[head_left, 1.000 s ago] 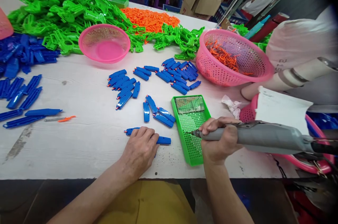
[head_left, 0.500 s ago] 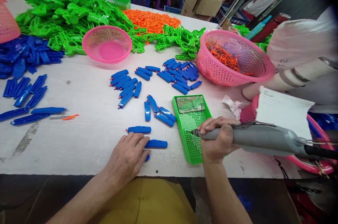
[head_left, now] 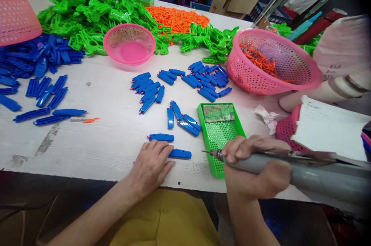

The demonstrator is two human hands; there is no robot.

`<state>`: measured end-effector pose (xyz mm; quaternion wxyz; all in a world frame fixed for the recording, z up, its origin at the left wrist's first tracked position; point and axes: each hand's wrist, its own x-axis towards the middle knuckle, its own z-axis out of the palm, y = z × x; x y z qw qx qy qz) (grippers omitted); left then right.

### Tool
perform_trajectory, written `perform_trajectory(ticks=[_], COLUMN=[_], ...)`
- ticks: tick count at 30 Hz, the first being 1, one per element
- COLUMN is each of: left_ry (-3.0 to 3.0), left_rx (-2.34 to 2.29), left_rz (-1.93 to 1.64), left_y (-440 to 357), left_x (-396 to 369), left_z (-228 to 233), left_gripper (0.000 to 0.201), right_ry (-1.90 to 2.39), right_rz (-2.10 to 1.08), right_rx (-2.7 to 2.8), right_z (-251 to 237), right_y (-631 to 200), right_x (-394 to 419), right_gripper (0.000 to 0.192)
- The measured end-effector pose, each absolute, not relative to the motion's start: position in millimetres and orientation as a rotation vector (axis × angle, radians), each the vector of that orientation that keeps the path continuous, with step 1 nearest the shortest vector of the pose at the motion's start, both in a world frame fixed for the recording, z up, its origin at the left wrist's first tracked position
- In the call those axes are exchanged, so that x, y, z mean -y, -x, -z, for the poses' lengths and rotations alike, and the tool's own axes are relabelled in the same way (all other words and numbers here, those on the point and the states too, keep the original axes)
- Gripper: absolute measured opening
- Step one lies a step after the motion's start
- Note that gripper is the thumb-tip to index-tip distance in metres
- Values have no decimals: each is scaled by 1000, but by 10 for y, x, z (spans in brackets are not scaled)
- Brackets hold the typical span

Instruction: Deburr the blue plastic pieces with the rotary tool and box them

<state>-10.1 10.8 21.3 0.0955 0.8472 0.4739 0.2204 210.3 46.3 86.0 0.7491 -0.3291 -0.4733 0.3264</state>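
Note:
My right hand (head_left: pixel 255 165) grips a grey electric screwdriver (head_left: pixel 304 172), its bit pointing left over the near end of a green perforated tray (head_left: pixel 222 138). My left hand (head_left: pixel 152 163) lies flat on the white table near its front edge, fingers pressing on a blue plastic piece (head_left: pixel 179 154) that sticks out to the right. Another blue piece (head_left: pixel 161 137) lies just beyond the fingers. More blue pieces (head_left: pixel 182 118) sit between the hand and the tray.
Blue pieces (head_left: pixel 207 78) are laid out mid-table, more blue parts (head_left: pixel 43 56) at left. Green parts (head_left: pixel 95 6) and orange parts (head_left: pixel 176 18) are piled at the back. Pink baskets (head_left: pixel 129 43) (head_left: pixel 272 62) stand there; another person's arm (head_left: pixel 327 87) is at right.
My left hand slid back toward the table edge, leaving one blue piece beyond it. My right hand with the screwdriver came down and nearer to me; the view shifted right.

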Motion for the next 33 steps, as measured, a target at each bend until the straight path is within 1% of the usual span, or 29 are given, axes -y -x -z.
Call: perform_trajectory(ticks=[4,7,20,33], left_ry=[-2517,-2527,-2518,-2540], left_rx=[-1410,-1399,-1384,-1389], left_rz=[-633,-616,-585,-609], left_y=[38,31,23,10], left_x=[-138,-148,-154,-150], left_z=[-160,-137,-114,-89], left_gripper=[18,15,12,9], right_ry=[673,675,709,708], right_rz=[-822,-840,-826,-848], right_rx=[1059,1079,1078,1091], right_z=[-813,-766,-616,-613], right_y=[-1863,-1762,-1663,-1640], right_x=[-422,-427,-497,-507], right_gripper=[17,16,13,14])
